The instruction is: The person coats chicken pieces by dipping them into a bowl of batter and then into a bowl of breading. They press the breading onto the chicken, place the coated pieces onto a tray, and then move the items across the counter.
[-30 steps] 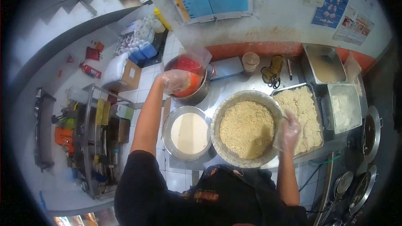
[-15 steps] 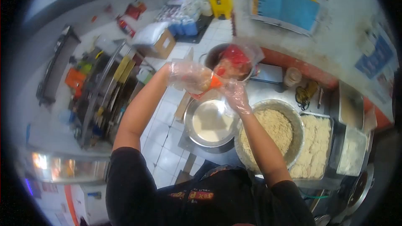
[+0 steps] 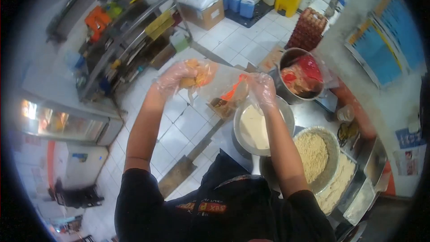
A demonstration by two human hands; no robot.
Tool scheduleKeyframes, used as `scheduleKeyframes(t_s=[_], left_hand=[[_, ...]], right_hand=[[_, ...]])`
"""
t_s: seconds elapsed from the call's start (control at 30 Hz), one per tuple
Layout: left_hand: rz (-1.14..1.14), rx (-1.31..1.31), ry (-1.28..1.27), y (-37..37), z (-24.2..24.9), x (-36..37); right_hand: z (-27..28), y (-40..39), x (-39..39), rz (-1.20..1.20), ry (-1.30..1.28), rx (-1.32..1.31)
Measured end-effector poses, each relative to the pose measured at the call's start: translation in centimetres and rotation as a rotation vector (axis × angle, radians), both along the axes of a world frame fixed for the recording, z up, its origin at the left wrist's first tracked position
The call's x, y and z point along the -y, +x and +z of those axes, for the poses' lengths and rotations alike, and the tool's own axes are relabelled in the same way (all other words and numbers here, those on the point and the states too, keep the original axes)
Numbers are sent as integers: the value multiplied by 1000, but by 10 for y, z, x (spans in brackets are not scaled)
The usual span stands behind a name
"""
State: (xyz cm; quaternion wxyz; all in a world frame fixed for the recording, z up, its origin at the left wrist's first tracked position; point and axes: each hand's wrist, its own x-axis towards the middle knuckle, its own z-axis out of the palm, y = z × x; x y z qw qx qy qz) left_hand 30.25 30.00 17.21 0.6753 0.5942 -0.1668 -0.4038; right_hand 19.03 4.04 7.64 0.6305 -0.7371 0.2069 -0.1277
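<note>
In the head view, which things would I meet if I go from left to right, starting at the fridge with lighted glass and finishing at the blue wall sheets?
Glass-fronted fridge → left hand → clear plastic → right hand → metal pot → blue wall sheets.

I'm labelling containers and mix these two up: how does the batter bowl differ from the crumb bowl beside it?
The batter bowl holds a smooth, cream-coloured mix; the crumb bowl holds a rough, yellower one. The batter bowl is partly behind a forearm, while the crumb bowl shows more fully. Both are round and uncovered.
</note>
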Motion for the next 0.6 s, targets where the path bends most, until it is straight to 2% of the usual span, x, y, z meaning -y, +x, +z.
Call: scheduleKeyframes(t_s=[0.07, 0.13, 0.2, 0.27, 0.33, 0.4, 0.43, 0.5, 0.53, 0.57, 0.6], left_hand=[[42, 12, 38, 17, -69, -4], [19, -82, -14, 1, -110, 15], [88, -158, -25, -21, -102, 30], [125, -161, -55, -17, -135, 39], [156, -169, -82, -13, -159, 48], [115, 520, 308, -4, -164, 56], [112, 519, 299, 0, -163, 59], [-112, 616, 646, 6, -160, 64], [-119, 616, 644, 10, -170, 60], [35, 126, 280, 15, -184, 51], [186, -360, -91, 21, -198, 41]], right_hand=[[0, 15, -22, 61, 37, -21], [-47, 27, -45, 111, 82, 17], [-71, 42, -62, 0, 639, 172], [-55, 37, -70, 12, 583, 122], [-50, 33, -73, 29, 702, 36], [-49, 32, -77, 15, 637, -12], [-45, 33, -80, 1, 587, -56], [-35, 34, -81, -10, 539, -78], [-31, 34, -83, -14, 496, -100], [-34, 36, -84, -9, 493, 33], [-35, 40, -77, -11, 493, 33]])
